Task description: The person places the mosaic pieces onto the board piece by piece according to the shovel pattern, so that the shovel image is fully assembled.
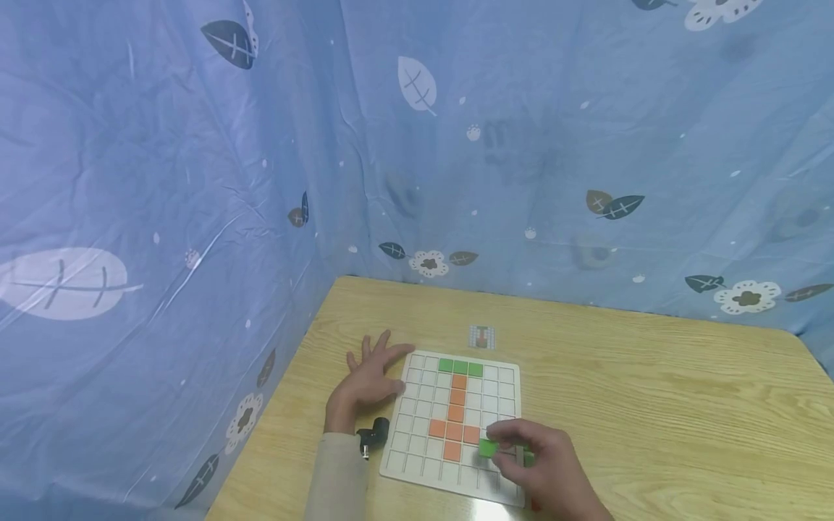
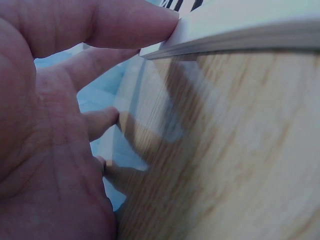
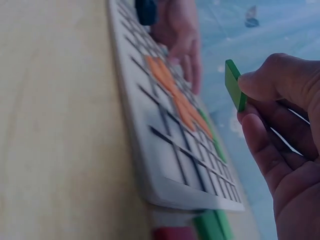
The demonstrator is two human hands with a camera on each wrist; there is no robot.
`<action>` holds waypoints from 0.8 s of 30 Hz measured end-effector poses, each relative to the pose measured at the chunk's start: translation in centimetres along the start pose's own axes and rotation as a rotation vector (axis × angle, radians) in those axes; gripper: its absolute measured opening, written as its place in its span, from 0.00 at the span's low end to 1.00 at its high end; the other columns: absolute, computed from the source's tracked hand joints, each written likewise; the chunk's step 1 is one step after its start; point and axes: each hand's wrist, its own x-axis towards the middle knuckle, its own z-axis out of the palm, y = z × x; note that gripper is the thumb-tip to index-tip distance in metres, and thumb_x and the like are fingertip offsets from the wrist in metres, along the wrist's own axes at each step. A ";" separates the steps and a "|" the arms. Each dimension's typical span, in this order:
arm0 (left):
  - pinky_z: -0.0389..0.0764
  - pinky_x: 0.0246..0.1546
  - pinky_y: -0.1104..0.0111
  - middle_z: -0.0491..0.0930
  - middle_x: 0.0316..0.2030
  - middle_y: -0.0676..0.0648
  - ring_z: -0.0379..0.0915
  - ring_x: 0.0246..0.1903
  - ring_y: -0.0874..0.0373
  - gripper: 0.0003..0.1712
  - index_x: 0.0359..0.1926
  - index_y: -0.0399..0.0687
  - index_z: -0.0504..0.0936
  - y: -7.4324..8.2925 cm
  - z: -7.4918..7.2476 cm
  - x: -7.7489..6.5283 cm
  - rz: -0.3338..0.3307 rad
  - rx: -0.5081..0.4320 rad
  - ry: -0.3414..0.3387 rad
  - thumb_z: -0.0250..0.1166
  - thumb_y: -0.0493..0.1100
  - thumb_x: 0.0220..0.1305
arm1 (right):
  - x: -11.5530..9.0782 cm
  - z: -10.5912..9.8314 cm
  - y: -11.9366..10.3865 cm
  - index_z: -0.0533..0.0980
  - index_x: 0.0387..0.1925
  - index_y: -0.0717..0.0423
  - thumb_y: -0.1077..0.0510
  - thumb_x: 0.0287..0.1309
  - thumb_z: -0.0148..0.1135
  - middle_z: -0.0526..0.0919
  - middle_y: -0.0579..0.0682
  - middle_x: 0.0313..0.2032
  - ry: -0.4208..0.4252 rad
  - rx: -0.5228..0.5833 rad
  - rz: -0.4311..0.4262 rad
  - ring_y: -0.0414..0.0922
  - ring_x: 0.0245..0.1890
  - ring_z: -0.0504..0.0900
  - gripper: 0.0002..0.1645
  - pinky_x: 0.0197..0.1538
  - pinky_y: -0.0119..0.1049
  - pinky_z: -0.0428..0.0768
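A white grid board (image 1: 413, 423) lies on the wooden table. My right hand (image 1: 550, 463) pinches a square green tile (image 3: 233, 86) between thumb and fingers, held above the board's lower right part. Along the left edge of the board, my left hand (image 1: 368, 376) has its fingers spread; its thumb and index finger touch the rim. On the grid, three green tiles (image 1: 460, 367) form a row near the far edge. Below them, several orange tiles (image 1: 454, 432) make a long column crossed by a short row.
More green tiles (image 3: 210, 226) and a red piece (image 3: 172, 233) lie beside the board's right edge. A small patterned card (image 1: 482, 337) is beyond the board. Near the left wrist sits a black object (image 1: 373, 433). Blue curtains (image 1: 534, 145) hang behind and left of the table.
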 end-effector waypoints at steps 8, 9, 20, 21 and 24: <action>0.14 0.76 0.24 0.42 0.89 0.37 0.17 0.86 0.29 0.47 0.79 0.65 0.75 0.0 -0.1 0.0 -0.002 0.001 -0.006 0.72 0.39 0.57 | -0.1 2.0 0.9 0.90 0.45 0.48 0.72 0.45 0.82 0.94 0.37 0.41 0.022 -0.067 -0.141 0.35 0.38 0.90 0.26 0.49 0.20 0.83; 0.15 0.76 0.24 0.42 0.89 0.37 0.17 0.86 0.28 0.47 0.79 0.65 0.75 0.0 -0.1 0.0 -0.002 0.003 -0.005 0.72 0.39 0.57 | -0.2 2.2 1.0 0.90 0.45 0.46 0.71 0.45 0.83 0.93 0.36 0.41 0.025 -0.084 -0.144 0.34 0.39 0.90 0.26 0.50 0.18 0.82; 0.15 0.76 0.24 0.42 0.89 0.38 0.17 0.86 0.28 0.47 0.79 0.65 0.75 -0.1 0.0 0.1 0.000 0.013 -0.008 0.72 0.40 0.58 | -0.6 3.2 1.4 0.88 0.48 0.46 0.72 0.53 0.78 0.92 0.39 0.41 -0.026 -0.033 -0.165 0.34 0.38 0.87 0.23 0.46 0.19 0.82; 0.15 0.76 0.24 0.42 0.89 0.38 0.17 0.86 0.28 0.47 0.79 0.65 0.75 0.0 -0.1 0.1 -0.001 0.013 -0.008 0.72 0.40 0.58 | -0.5 3.2 1.4 0.88 0.48 0.45 0.71 0.53 0.78 0.92 0.38 0.42 -0.028 -0.049 -0.168 0.35 0.39 0.87 0.24 0.46 0.19 0.81; 0.15 0.76 0.24 0.42 0.89 0.38 0.17 0.86 0.29 0.47 0.79 0.66 0.75 0.1 -0.1 0.0 -0.004 0.010 -0.009 0.72 0.39 0.58 | -0.5 3.2 1.4 0.88 0.49 0.43 0.70 0.53 0.79 0.91 0.36 0.43 -0.038 -0.096 -0.155 0.34 0.40 0.86 0.25 0.46 0.21 0.82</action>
